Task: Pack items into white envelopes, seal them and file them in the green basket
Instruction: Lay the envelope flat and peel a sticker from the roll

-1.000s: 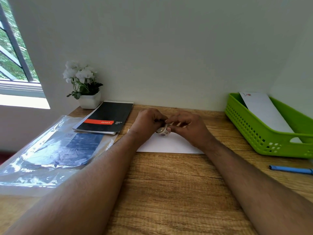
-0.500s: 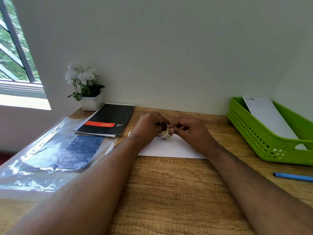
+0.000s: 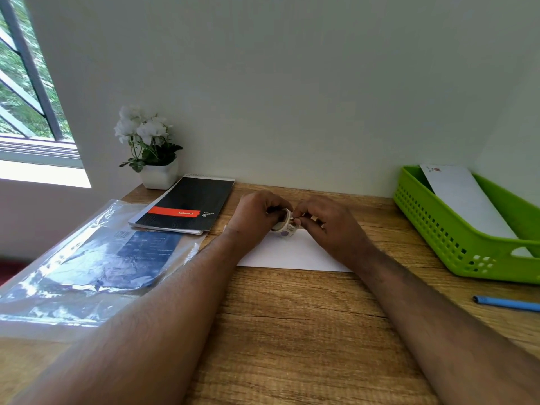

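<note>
A white envelope [image 3: 289,254] lies flat on the wooden desk [image 3: 292,331], partly under both hands. My left hand [image 3: 257,214] holds a small roll of sticker tape [image 3: 285,225] just above the envelope. My right hand [image 3: 327,226] pinches the roll's loose end with thumb and fingertips. The green basket [image 3: 455,238] stands at the right, with another white envelope [image 3: 464,200] leaning inside it.
A black spiral pad [image 3: 187,206] with a red band lies at the back left beside a white potted flower [image 3: 152,150]. A clear plastic bag [image 3: 87,258] with dark contents covers the left of the desk. A blue pen [image 3: 508,303] lies at the right edge.
Both hands stay together over the envelope with the tape roll; the roll has tilted slightly and the right fingers have shifted on its end.
</note>
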Motion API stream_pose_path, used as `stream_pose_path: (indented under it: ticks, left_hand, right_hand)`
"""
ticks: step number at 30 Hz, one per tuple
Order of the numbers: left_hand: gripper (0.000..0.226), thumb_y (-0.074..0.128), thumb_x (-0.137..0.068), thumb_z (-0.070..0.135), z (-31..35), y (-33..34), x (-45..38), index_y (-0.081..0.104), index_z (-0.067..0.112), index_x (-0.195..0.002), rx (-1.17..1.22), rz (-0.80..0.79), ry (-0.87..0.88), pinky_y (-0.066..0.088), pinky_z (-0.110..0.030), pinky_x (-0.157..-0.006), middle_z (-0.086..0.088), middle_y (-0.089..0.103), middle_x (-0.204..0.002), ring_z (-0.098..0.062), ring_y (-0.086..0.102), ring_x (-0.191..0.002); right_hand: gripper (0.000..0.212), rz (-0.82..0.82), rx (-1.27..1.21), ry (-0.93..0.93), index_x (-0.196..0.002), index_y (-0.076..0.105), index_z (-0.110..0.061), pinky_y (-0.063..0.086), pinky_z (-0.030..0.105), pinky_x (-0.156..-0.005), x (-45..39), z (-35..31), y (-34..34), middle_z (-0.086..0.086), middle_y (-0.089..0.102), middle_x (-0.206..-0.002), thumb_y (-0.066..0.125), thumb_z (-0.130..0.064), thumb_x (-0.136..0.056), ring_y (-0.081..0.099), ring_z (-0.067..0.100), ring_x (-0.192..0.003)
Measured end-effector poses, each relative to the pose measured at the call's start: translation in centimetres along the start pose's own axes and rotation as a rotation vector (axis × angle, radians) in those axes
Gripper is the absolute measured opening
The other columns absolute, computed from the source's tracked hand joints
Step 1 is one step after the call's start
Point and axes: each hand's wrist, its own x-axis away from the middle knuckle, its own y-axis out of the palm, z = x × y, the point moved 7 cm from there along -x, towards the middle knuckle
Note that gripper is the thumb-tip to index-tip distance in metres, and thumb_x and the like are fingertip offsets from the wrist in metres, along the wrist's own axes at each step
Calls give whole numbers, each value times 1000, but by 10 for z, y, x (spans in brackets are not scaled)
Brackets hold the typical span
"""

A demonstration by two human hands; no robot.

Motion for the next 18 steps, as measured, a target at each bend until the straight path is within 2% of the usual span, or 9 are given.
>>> stream_pose_path:
  ticks: [6,9,13,18]
  left_hand:
    - [20,68,-82,-2,0,0,0,77,11,-95,25,5,1,45,-3,-64,6,70,-87,9,61,-73]
    - [19,67,-83,-1,0,0,0,77,10,-95,21,3,-6,44,-3,-63,10,67,-84,11,60,-71]
    - [17,68,-83,0,0,-2,1,77,10,-93,35,20,-20,44,-3,-63,6,70,-84,7,61,-72]
    - [15,69,-83,1,0,-3,1,77,10,-92,28,24,-9,44,-3,-63,4,72,-84,6,62,-71]
  right_hand:
    - [11,-4,8,-2,-93,68,-9,39,12,-67,0,-1,0,-1,65,-87,60,-13,-88,53,6,-78]
    - [9,-4,5,-8,-92,67,-8,41,15,-65,1,-2,0,0,66,-86,60,-12,-88,53,7,-77]
    - [8,1,-7,-8,-91,67,-7,47,26,-64,1,-3,-2,2,66,-86,60,-9,-89,57,14,-78]
    - [8,1,-9,-12,-92,67,-8,48,25,-64,0,-3,-1,1,67,-87,61,-10,-88,59,14,-79]
